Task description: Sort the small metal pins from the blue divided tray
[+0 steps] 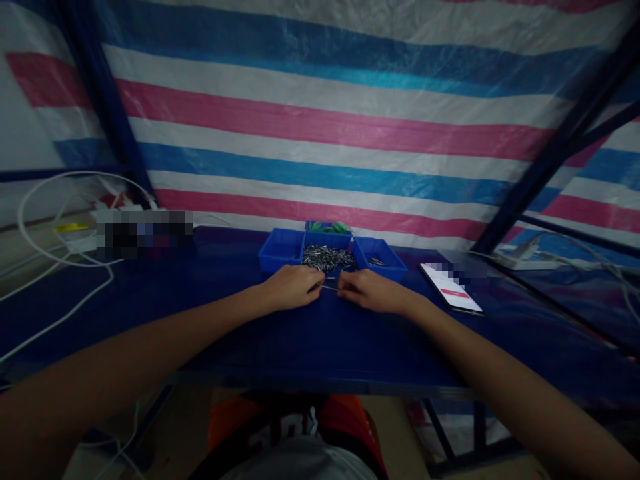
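Note:
My left hand [296, 287] and my right hand [369, 289] face each other over the blue table, just in front of the blue bins. Both have their fingers pinched together. A thin metal piece [330, 288] spans the short gap between the fingertips, one end at each hand. Behind them, the middle bin holds a heap of small metal parts [327, 256]. The left blue bin [281, 248] stands beside it, and the right blue bin [395, 268] holds a few metal parts. At the back, another bin contains green items [327, 227].
A phone [453, 290] with a lit screen lies right of the bins on the blue table [320, 347]. White cables [75, 310] and a power strip are at the left; more cables are at the right. Striped sheeting hangs behind.

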`<state>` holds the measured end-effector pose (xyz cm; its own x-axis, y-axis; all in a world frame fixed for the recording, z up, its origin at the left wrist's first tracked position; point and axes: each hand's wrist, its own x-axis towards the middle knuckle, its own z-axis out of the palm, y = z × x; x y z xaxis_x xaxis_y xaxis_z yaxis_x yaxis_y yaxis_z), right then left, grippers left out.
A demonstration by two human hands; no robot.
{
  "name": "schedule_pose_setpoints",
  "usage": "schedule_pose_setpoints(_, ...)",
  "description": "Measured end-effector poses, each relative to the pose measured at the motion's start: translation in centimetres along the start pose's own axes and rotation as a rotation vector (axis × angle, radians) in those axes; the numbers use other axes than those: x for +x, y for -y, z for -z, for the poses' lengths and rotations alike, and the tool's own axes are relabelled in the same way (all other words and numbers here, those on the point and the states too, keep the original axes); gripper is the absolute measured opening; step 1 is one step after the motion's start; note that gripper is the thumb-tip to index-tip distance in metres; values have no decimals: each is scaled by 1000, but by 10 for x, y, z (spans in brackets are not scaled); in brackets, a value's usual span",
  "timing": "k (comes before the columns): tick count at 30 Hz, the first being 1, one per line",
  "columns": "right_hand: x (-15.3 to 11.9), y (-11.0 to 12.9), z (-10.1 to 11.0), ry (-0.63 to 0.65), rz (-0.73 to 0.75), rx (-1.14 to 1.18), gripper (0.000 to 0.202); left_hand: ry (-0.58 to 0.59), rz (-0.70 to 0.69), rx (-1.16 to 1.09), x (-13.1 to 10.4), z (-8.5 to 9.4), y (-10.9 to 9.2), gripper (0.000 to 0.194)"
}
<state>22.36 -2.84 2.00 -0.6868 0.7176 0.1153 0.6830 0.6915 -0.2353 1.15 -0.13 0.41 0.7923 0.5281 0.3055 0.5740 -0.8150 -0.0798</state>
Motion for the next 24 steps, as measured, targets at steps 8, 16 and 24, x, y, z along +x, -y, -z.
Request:
schedule_pose_setpoints(8,0,-1,-6,16,26,-26,9,-117,-130,-69,0,3,-4,17)
schedule_pose_setpoints(16,0,0,-7,-2,25,-55,8,-154,-230,-59,-2,4,-8,20)
schedule_pose_setpoints(24,1,2,-7,-11,11,-81,10,-216,-310,12,-2,1,-6,25)
